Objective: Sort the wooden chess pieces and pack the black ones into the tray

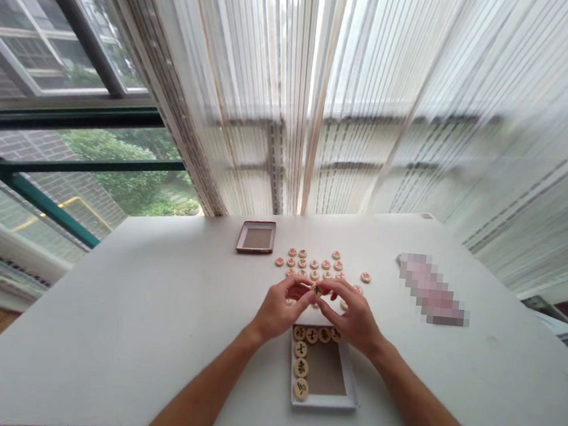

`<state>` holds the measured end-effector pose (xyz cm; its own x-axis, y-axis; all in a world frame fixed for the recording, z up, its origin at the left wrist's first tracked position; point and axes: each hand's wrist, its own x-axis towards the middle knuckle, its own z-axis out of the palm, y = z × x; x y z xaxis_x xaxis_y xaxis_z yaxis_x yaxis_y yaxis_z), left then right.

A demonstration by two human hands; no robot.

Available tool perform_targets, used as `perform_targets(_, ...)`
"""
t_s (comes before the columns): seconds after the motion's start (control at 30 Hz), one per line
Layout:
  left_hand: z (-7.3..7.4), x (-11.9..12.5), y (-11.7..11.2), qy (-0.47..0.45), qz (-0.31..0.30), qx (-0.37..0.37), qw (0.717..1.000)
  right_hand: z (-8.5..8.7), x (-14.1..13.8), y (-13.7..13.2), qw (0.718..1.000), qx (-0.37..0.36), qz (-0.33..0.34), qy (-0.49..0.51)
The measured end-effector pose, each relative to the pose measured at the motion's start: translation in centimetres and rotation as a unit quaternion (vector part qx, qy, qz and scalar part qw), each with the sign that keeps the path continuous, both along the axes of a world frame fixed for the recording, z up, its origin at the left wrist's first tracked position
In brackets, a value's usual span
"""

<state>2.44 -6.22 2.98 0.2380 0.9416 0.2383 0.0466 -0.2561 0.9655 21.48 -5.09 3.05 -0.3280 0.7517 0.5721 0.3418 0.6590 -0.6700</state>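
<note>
A round wooden Chinese chess piece (316, 289) with a black character is pinched between the fingertips of my left hand (279, 306) and my right hand (352, 313). Both hands are closed on it, just beyond a shallow white box (352, 404). Inside the box, black-character pieces (301, 368) line the left side and the far side; its brown floor shows in the rest. Past my hands, several loose pieces (314, 264) with red or black characters lie in rough rows on the table, and my fingers hide some of them.
A brown-rimmed box lid (255, 250) lies at the far left of the pieces on the white table (154, 308). One red-character piece (366, 278) sits apart at the right. Farther right is a blurred-out pink object (430, 287). Striped curtains (375, 101) hang behind the table.
</note>
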Motion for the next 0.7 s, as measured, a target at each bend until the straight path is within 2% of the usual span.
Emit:
perform_targets(0.2, 0.22, -0.53, -0.36, 0.094, 0.024, 0.069, 0.993, -0.31, 0.13, -0.03, 1.0, -0.013, 0.0, -0.019)
perform_targets(0.7, 0.15, -0.42, -0.28, 0.082, 0.027, 0.104, 0.991, -0.09, 0.22, -0.17, 0.996, -0.083, 0.008, 0.015)
